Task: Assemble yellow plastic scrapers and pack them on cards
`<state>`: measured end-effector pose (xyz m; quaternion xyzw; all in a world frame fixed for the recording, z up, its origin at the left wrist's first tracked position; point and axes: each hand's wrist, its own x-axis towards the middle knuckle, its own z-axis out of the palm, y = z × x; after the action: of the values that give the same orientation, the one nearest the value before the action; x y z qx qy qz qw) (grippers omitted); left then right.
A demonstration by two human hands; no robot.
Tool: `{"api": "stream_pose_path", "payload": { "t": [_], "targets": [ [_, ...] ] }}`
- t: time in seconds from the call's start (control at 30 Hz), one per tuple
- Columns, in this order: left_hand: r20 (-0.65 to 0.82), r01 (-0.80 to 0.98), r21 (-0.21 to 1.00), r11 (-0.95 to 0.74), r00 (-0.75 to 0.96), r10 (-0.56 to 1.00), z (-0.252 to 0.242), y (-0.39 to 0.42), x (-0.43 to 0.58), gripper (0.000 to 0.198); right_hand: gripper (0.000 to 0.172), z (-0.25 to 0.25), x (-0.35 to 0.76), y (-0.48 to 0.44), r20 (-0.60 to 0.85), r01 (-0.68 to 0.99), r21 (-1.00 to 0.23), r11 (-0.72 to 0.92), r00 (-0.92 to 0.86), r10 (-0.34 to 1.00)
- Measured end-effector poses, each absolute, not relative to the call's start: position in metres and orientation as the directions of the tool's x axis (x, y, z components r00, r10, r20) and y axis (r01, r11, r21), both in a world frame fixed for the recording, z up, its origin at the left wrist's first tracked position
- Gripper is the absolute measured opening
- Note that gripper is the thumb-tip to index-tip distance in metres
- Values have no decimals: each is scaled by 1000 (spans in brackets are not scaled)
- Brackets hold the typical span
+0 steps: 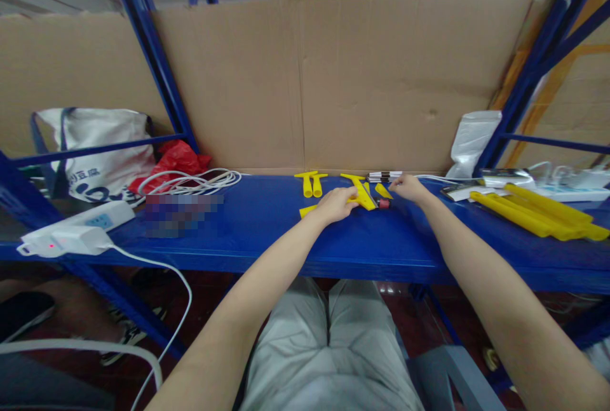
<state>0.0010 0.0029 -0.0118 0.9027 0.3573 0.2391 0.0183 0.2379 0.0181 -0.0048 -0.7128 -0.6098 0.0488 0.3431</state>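
Your left hand [337,205] has its fingers clamped on a yellow T-shaped tool [366,199], around midway along the blue surface [248,233]. Your right hand [410,187] curls beside the striped bundle [384,176] near the back edge; I cannot tell whether its fingers grip anything. Two yellow T-shaped pieces [307,187] lie by that edge.

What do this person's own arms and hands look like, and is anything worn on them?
They are bare human arms, with no sleeve, watch or cable visible on the forearms. The left hand and right hand appear gloveless; rings are too small to tell.
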Motion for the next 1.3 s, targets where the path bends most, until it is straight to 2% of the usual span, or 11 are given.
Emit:
{"api": "stream_pose_path", "payload": {
  "t": [0.17, 0.3, 0.4, 0.53, 0.9, 1.2, 1.3],
  "targets": [
    [418, 646, 119, -754, 656, 628, -11, -1, 2, 14, 6, 1, 213, 16, 353, 656, -734, 177, 146, 924],
    [407, 654, 40, -755, 680, 610, -9, -6, 2, 17, 9, 3, 195, 11, 348, 541, -795, 275, 36, 937],
    [399, 654, -11, -756, 696, 596, -9, -9, 3, 22, 11, 4, 186, 7, 367, 537, -785, 309, 0, 930],
    [389, 659, -61, -750, 708, 590, -8, -13, 5, 26, 12, 4, 181, 4, 404, 612, -727, 311, 14, 915],
    [370, 660, -114, -743, 722, 585, -7, -17, 5, 27, 12, 7, 185, 5, 494, 767, -524, 371, -81, 866],
    [410, 652, -120, -748, 719, 561, -9, -14, 5, 27, 4, -3, 182, 14, 462, 771, -590, 240, 79, 883],
    [432, 658, -84, -748, 701, 568, -9, -14, 5, 26, 19, -6, 183, 19, 483, 737, -639, 219, 164, 860]
  ]
}}
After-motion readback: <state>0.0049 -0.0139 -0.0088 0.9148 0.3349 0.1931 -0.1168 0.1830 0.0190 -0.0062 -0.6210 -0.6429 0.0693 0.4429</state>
